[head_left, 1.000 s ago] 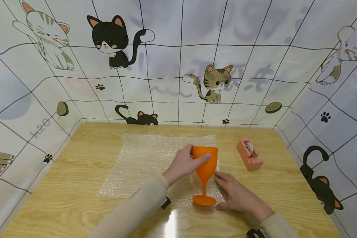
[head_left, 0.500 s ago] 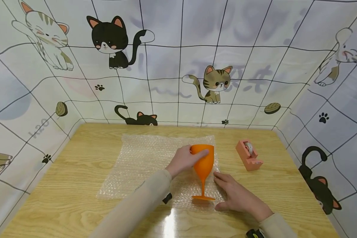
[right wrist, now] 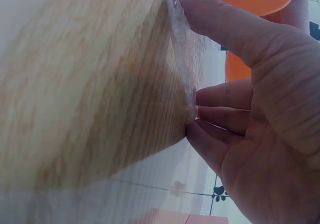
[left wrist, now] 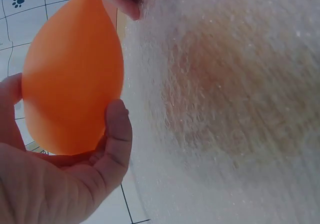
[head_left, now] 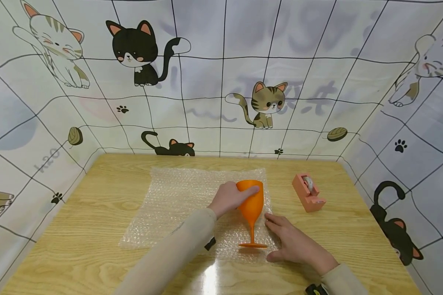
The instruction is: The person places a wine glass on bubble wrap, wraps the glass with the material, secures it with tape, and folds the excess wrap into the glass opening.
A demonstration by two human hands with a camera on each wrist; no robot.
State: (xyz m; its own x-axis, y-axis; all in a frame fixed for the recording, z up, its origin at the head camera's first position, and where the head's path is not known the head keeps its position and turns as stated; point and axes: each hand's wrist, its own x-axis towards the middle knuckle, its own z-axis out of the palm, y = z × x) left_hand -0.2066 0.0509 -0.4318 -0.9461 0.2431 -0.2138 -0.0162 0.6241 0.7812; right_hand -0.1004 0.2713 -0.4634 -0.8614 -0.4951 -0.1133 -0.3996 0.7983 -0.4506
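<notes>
My left hand (head_left: 229,199) grips an orange goblet (head_left: 252,207) by its bowl, thumb across the front near the rim. The goblet is upright with its foot close over the right part of a sheet of bubble wrap (head_left: 181,200). In the left wrist view, the thumb and fingers curl round the bowl (left wrist: 75,79) at its rim end. My right hand (head_left: 293,242) lies at the right edge of the wrap, thumb spread from the fingers. In the right wrist view its fingertips (right wrist: 194,129) and thumb touch the edge of the wrap (right wrist: 181,39).
A pink tape dispenser (head_left: 308,193) with a roll of tape stands to the right of the wrap. All of this is on a wooden table (head_left: 92,205). Cat-printed cloth walls (head_left: 206,73) rise at the back and both sides.
The goblet has shifted slightly left with my left hand, and its foot now shows nearly edge-on instead of as a tilted oval. My right hand has stayed in place on the wrap.
</notes>
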